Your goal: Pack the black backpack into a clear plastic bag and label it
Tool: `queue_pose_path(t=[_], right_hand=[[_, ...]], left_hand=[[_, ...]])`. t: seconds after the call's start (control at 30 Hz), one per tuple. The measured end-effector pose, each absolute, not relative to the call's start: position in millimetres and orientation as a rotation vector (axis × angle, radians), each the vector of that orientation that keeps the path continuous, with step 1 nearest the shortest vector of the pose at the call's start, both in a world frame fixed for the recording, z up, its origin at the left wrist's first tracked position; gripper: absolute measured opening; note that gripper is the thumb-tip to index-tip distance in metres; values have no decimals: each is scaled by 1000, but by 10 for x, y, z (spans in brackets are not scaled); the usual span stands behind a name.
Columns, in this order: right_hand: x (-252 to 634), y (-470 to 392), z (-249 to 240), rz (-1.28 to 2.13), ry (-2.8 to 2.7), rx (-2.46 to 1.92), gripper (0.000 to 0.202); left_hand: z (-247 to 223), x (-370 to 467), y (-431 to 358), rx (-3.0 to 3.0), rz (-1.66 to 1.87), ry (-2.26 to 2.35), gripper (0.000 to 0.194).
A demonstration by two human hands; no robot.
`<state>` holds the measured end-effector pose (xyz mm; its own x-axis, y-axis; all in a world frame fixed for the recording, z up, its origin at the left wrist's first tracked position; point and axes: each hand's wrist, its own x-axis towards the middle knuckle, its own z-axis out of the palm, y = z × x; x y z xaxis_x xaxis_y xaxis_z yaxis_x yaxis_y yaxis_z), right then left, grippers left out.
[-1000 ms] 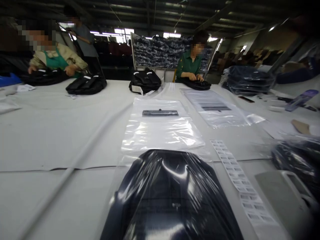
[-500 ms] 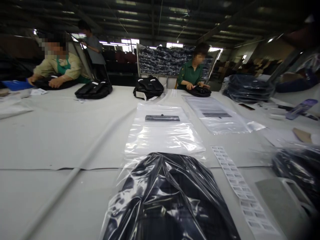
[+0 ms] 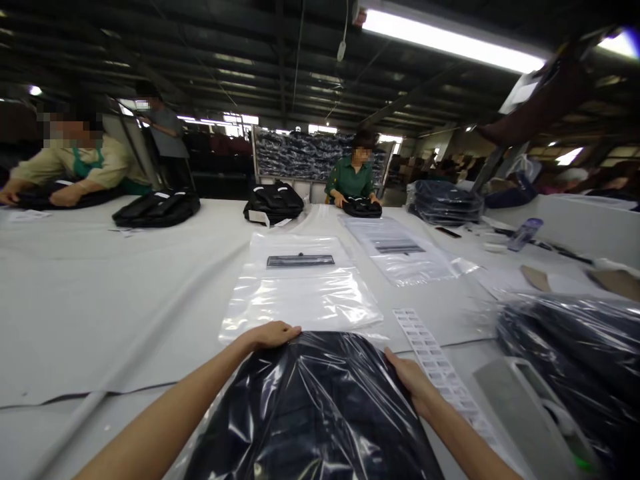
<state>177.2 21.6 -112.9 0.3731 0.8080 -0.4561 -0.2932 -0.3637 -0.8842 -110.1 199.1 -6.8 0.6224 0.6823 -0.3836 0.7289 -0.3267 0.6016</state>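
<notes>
A black bag in clear plastic wrapping (image 3: 320,407) lies on the table in front of me, its lower end cut off by the bottom of the view. At its upper left edge, my left hand (image 3: 274,335) is closed with the thumb on top. My right hand (image 3: 409,377) grips the upper right side, its thumb along the edge and its other fingers mostly hidden. Just beyond the wrapped bag lies a flat clear plastic bag (image 3: 300,293) with a dark printed strip. To the right of my right hand runs a sheet of labels (image 3: 434,353).
On the right are a grey-white device (image 3: 525,413) and a stack of wrapped dark bags (image 3: 575,353). More plastic bags (image 3: 400,257) lie farther back. Black bags (image 3: 275,200) stand along the far edge, where co-workers (image 3: 353,177) handle others.
Both my hands have come into view and taken hold of the wrapped bag's upper sides. Its plastic looks pulled smoother over the top. The camera has tilted up, showing more ceiling.
</notes>
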Motion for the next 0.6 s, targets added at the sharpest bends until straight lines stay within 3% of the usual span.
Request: queue_pose_path(t=[0.2, 0.37, 0.5, 0.6], right_hand=[[1477, 641, -1071, 1242, -545, -1300, 29], [1352, 646, -1053, 939, -483, -1275, 28], [1374, 545, -1141, 594, -691, -1555, 40], [1417, 398, -1255, 510, -884, -1760, 55]], left_hand=[[45, -1343, 2097, 1882, -241, 982, 59], [82, -1140, 2171, 1903, -304, 941, 64], [-2, -1002, 2082, 2062, -286, 906, 57], [-87, -1047, 1996, 2230, -127, 951, 61]])
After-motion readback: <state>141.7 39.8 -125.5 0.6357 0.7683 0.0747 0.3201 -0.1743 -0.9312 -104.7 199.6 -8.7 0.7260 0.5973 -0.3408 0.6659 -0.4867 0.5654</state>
